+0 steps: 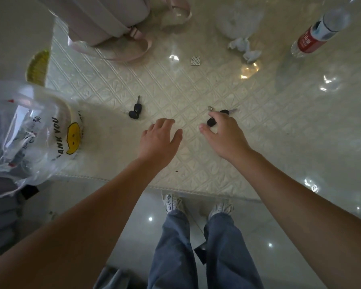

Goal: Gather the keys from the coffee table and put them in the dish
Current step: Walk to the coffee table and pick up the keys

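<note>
Two black key sets lie on the pale embossed coffee table [196, 163]. The left key [135, 111] rests alone, its metal blade pointing away from me. My left hand [159, 140] hovers a little to its near right, fingers spread and holding nothing. My right hand [223, 135] pinches the black fob of the right key bunch [212, 122] between thumb and forefinger; a second black key and a small ring stick out past the fingers. A round yellow ribbed dish-like thing [38, 67] shows at the table's far left edge, partly hidden.
A clear "THANK YOU" plastic bag [50, 138] bulges over the table's left side. At the back stand a pink backpack [104, 17], crumpled tissue [244, 47], a small square tile [195, 60] and a red-labelled water bottle [313, 36]. The table's front edge runs just before my shoes.
</note>
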Demonstrator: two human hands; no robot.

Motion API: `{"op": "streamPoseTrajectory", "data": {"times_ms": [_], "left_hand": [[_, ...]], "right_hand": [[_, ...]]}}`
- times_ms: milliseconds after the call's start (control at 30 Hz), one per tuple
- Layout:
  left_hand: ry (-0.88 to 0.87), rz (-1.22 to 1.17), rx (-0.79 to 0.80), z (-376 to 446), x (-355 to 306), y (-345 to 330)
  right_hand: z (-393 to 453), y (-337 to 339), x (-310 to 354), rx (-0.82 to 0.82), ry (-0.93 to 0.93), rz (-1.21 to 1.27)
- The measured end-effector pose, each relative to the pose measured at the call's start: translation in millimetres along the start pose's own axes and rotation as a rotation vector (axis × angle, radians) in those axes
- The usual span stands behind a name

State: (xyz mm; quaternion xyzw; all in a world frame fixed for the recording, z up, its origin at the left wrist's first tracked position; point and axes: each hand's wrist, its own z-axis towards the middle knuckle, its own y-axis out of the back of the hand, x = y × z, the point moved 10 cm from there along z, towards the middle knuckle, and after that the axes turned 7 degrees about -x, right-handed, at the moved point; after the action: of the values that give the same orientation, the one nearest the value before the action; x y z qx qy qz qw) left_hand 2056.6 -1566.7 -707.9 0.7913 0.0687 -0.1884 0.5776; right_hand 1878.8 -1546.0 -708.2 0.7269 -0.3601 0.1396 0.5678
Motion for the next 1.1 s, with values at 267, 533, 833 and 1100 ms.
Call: {"op": "streamPoseTrajectory", "data": {"times_ms": [267, 533, 833, 1100], "left_hand": [[0.006, 0.013, -0.009, 16, 24, -5], [0.026, 0.161, -0.016, 49, 70, -2], [0.078, 0.260, 0.113, 65, 103, -14], [0.036, 0.207, 0.054, 67, 100, -7]], "right_hand": [[15, -22, -3, -0.012, -0.021, -0.059], [42, -49, -29, 0.031, -0.190, -0.279], [42, -62, -32, -0.005, -0.141, -0.408], [41, -47, -34, -0.094, -0.101, -0.436]]}}
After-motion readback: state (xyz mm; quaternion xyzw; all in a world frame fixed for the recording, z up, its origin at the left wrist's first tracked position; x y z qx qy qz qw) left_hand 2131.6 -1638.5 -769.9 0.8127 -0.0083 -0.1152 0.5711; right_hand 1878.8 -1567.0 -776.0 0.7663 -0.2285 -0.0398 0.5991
